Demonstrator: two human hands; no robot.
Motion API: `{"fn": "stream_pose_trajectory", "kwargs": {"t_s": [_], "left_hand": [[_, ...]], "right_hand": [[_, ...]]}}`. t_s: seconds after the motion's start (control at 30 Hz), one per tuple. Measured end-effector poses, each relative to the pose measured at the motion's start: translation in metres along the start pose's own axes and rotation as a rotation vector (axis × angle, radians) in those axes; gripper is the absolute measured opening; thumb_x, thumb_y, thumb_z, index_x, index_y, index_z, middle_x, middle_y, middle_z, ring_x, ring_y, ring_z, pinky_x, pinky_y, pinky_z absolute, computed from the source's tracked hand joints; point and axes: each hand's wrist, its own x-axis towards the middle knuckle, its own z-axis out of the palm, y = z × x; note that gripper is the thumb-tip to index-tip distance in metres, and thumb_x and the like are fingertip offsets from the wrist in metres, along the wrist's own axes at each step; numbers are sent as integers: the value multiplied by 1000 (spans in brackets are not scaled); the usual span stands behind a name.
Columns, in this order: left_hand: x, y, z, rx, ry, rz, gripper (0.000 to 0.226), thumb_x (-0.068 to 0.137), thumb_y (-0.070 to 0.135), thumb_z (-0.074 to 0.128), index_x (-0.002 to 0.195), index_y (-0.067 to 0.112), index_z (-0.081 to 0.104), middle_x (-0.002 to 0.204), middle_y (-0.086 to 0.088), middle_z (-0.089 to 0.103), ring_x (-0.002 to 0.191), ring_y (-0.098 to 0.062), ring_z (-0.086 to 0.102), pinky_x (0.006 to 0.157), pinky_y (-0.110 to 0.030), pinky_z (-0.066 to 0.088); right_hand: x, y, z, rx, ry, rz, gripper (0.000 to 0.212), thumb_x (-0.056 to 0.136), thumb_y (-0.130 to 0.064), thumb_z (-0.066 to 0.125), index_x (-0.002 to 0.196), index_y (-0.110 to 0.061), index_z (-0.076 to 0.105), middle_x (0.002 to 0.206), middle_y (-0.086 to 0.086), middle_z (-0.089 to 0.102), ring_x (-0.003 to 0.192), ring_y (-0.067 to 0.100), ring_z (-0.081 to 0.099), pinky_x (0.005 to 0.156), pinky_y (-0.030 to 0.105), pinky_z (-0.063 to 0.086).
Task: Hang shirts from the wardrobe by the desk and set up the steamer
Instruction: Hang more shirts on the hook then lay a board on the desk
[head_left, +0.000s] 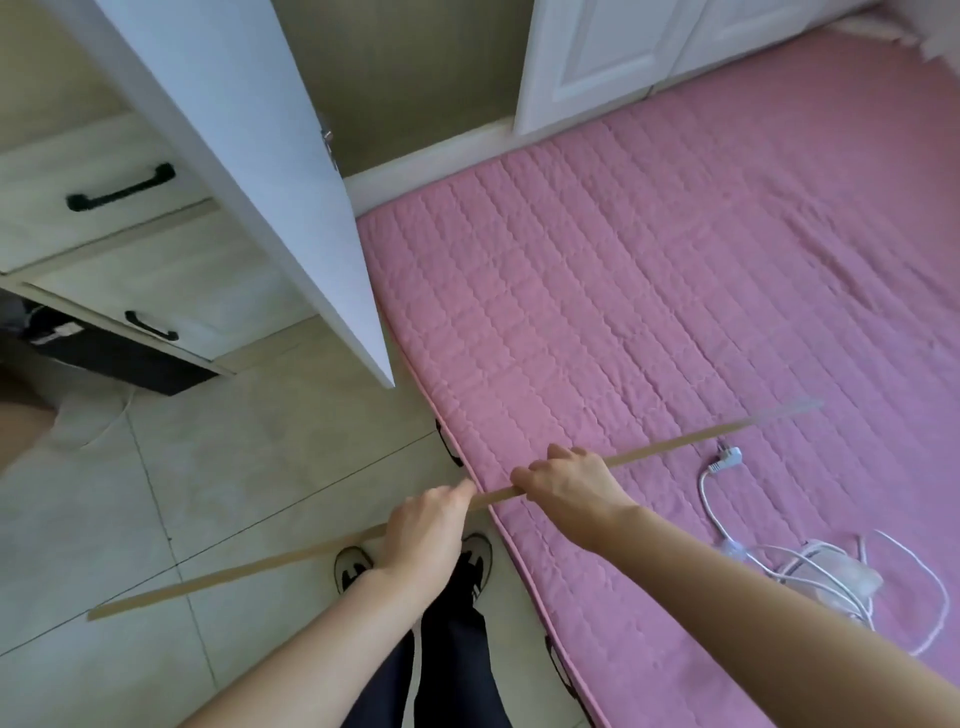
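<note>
Legs and shoes: dark trousers (457, 649) and pale shoes (353, 566) stand on the tiled floor (156, 493), just beside the bed edge.
Left hand (423, 530): grip curled round the long thin tan rod (675, 447), near its middle.
Right hand (566, 493): grip wrapped over the same rod, just beside the left hand, above the bed edge.
Rod: held level and slanted, its near end out over the floor at the left, its far end blurred above the bed.
Bed: pink quilted mattress (649, 286) fills the right side.
Cable: a white cord and plug (727, 462) lie on the mattress, right of the hands; the tangle's other parts are hard to tell.
Door: an open white door (249, 156) stands at the mattress corner.
Drawers: pale drawers with black handles (122, 189) lie at far left.
</note>
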Motion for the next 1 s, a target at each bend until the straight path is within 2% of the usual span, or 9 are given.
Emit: {"fn": "stream_pose_trajectory", "kwargs": {"t_s": [0.1, 0.17, 0.37, 0.53, 0.63, 0.7, 0.77, 0.9, 1.0], "left_hand": [[-18, -24, -15, 61, 64, 69, 29, 75, 12, 76, 90, 32, 62, 70, 9, 66, 61, -17, 66, 49, -29, 45], [-35, -39, -27, 88, 89, 106, 35, 67, 12, 81, 89, 32, 62, 70, 11, 66, 62, -14, 64, 53, -28, 43], [-99, -83, -68, 94, 270, 160, 33, 74, 10, 75, 97, 29, 62, 86, 13, 67, 77, -16, 60, 65, -31, 37], [-150, -126, -96, 79, 416, 186, 10, 86, 31, 64, 93, 26, 59, 85, 12, 63, 79, -16, 57, 68, -31, 35], [-188, -154, -104, 61, 457, 184, 16, 92, 36, 47, 95, 25, 58, 86, 11, 60, 80, -17, 56, 69, -31, 33], [-216, -172, -107, 37, 498, 173, 14, 94, 34, 51, 98, 24, 60, 88, 11, 61, 81, -16, 57, 73, -29, 33], [-242, -190, -113, 13, 543, 154, 10, 93, 31, 59, 100, 23, 62, 89, 12, 62, 84, -15, 58, 82, -29, 36], [-291, -223, -125, -15, 618, 111, 14, 88, 28, 67, 100, 21, 64, 90, 11, 64, 85, -16, 60, 92, -34, 39], [-326, -245, -132, -13, 654, 70, 14, 86, 27, 69, 97, 21, 64, 88, 11, 64, 84, -15, 60, 90, -32, 40]], "right_hand": [[-2, -20, -18, 7, 0, 21, 26, 92, -1, 46, 113, -16, 51, 99, 0, 66, 97, 26, 54, 68, 34, 37], [-5, -41, -34, 32, -13, 14, 27, 90, 1, 46, 111, -14, 50, 97, 2, 65, 96, 27, 54, 65, 33, 34], [-21, -116, -80, 117, 24, 19, 29, 87, 4, 43, 110, -13, 48, 89, 3, 63, 93, 26, 54, 65, 31, 34], [-24, -171, -100, 123, 113, 3, 23, 89, -9, 55, 108, -19, 47, 82, 0, 63, 87, 25, 54, 66, 33, 38], [-30, -210, -108, 79, 186, -61, 39, 75, -11, 72, 100, -20, 44, 61, -6, 56, 68, 21, 52, 56, 31, 38], [-35, -238, -114, 63, 238, -87, 50, 62, -11, 79, 93, -22, 41, 51, -8, 50, 57, 19, 46, 50, 30, 39], [-37, -266, -121, 61, 333, -119, 40, 70, -14, 76, 92, -23, 43, 54, -8, 52, 58, 20, 46, 53, 34, 45], [-36, -317, -134, 53, 460, -186, 4, 94, -27, 48, 97, -24, 46, 68, -8, 57, 67, 22, 50, 59, 37, 46], [-35, -355, -137, 56, 454, -213, 10, 95, -31, 41, 102, -27, 48, 75, -10, 56, 71, 20, 52, 60, 34, 45]]}}
